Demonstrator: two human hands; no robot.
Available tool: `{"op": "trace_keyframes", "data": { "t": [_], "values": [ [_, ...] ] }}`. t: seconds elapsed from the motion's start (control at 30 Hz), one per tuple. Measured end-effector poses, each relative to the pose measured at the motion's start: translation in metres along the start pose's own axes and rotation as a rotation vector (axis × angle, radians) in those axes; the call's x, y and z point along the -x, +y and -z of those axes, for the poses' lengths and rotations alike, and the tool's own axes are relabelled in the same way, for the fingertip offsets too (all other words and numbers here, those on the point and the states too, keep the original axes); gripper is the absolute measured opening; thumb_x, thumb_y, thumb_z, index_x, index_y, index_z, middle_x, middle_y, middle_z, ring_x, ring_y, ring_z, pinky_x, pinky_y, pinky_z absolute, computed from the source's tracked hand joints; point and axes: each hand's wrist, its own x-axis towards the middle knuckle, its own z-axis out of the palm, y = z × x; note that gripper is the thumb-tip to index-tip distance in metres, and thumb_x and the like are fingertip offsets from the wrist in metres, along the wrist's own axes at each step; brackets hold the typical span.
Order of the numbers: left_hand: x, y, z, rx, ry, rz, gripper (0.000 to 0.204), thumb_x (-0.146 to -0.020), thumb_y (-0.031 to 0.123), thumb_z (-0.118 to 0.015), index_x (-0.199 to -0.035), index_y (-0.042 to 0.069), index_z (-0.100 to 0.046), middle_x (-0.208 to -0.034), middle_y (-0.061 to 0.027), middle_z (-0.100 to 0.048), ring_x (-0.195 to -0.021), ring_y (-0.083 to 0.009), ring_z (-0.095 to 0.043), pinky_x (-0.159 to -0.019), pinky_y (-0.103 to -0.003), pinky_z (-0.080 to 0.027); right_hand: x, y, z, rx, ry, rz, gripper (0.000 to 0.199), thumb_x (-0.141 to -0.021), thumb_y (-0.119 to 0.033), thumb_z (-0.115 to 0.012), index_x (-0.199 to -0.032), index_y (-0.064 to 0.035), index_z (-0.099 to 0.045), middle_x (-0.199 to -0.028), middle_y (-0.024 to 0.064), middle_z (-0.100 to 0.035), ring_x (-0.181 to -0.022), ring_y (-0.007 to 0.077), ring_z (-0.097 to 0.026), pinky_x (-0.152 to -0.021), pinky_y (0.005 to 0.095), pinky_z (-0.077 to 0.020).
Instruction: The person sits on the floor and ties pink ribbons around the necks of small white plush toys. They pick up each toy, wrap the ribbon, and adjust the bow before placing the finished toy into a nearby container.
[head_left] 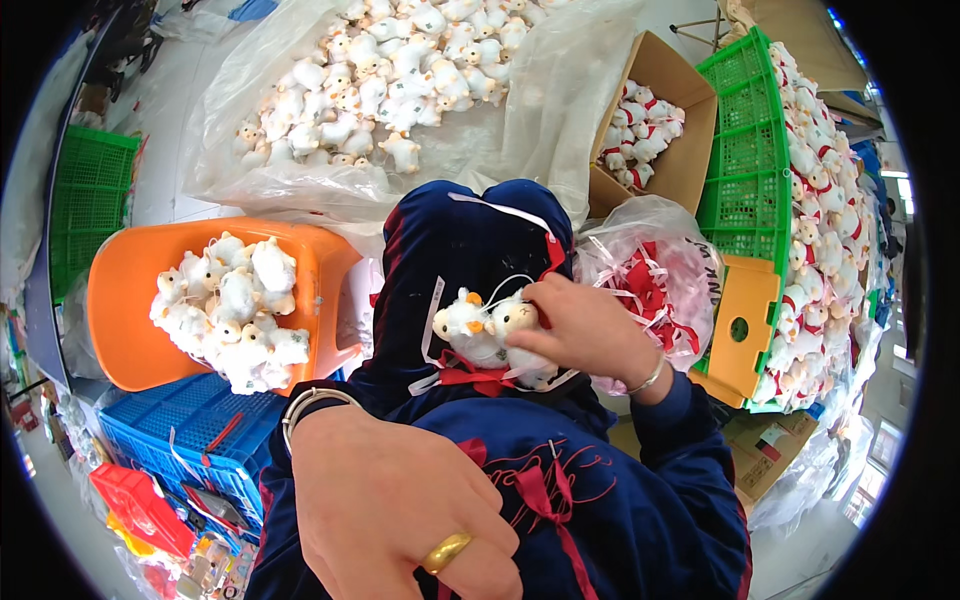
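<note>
Two small white plush animals (462, 322) with tan ears lie side by side on my lap, a thin white loop cord above them. My right hand (590, 325) grips the right-hand plush toy (513, 317) between thumb and fingers. Beneath the toys are a red ribbon (470, 378) and some white ribbon ends. Raised close to the camera, my left hand (400, 500) has curled fingers, wears a gold ring, and hides its fingertips; what it holds, if anything, cannot be made out. Red ribbons (545, 490) also lie across my dark blue top.
An orange container (115, 310) at left holds several plush toys, above a blue crate (150, 420). Ahead, a clear plastic sheet (235, 110) bears a large pile of toys. To the right stand a cardboard box (685, 90), a bag of red ribbons (650, 290) and a green crate (740, 150).
</note>
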Motion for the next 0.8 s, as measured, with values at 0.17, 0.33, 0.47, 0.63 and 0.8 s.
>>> {"op": "trace_keyframes", "data": {
  "t": [0.17,0.33,0.47,0.63,0.8],
  "values": [
    [0.023,0.009,0.0,0.082,0.207,0.354,0.014,-0.096,0.02,-0.067,-0.101,0.007,-0.07,-0.083,-0.0099,-0.067,-0.064,-0.0224,-0.062,-0.057,-0.034,-0.047,-0.002,0.007,-0.026,-0.027,0.024,-0.029,0.047,-0.083,-0.039,-0.074,-0.108,-0.0007,-0.065,-0.105,0.019,-0.069,-0.093,0.0395,-0.07,-0.079,0.0467,-0.057],
    [0.079,-0.019,-0.004,-0.484,0.606,0.994,0.023,-0.095,0.008,-0.065,-0.118,0.003,-0.069,-0.09,-0.0058,-0.065,-0.074,-0.0136,-0.06,-0.065,-0.028,-0.048,0.022,0.017,0.023,-0.412,0.083,0.04,0.074,-0.074,-0.017,-0.081,-0.141,-0.0017,-0.053,-0.119,0.0116,-0.065,-0.106,0.0208,-0.066,-0.093,0.0331,-0.0523],
    [0.133,-0.058,-0.014,-0.646,0.185,1.413,0.026,-0.096,0.011,-0.069,-0.12,0.003,-0.068,-0.097,-0.0093,-0.068,-0.086,-0.0189,-0.068,-0.074,-0.03,-0.053,0.037,0.02,0.032,-0.724,0.274,0.162,0.068,-0.073,-0.014,-0.082,-0.134,-0.0021,-0.057,-0.115,0.0081,-0.062,-0.103,0.0175,-0.064,-0.091,0.0296,-0.0508],
    [0.112,-0.061,-0.005,-0.813,0.547,1.238,0.054,-0.085,0.017,-0.079,-0.134,0.006,-0.059,-0.132,-0.011,-0.065,-0.111,-0.0289,-0.066,-0.085,-0.044,-0.055,0.027,0.023,0.029,-0.64,0.169,0.164,0.06,-0.073,-0.014,-0.079,-0.128,-0.0013,-0.06,-0.115,0.0062,-0.062,-0.103,0.017,-0.062,-0.091,0.0297,-0.0501],
    [0.133,-0.09,-0.009,-0.994,0.33,1.151,0.056,-0.079,0.016,-0.079,-0.13,0.005,-0.057,-0.121,-0.0115,-0.061,-0.107,-0.0353,-0.065,-0.087,-0.042,-0.054,0.024,0.033,0.034,-0.692,0.039,0.192,0.068,-0.071,-0.019,-0.075,-0.133,0.0005,-0.059,-0.123,0.0089,-0.064,-0.111,0.0189,-0.063,-0.097,0.0293,-0.0487]
  ]
}}
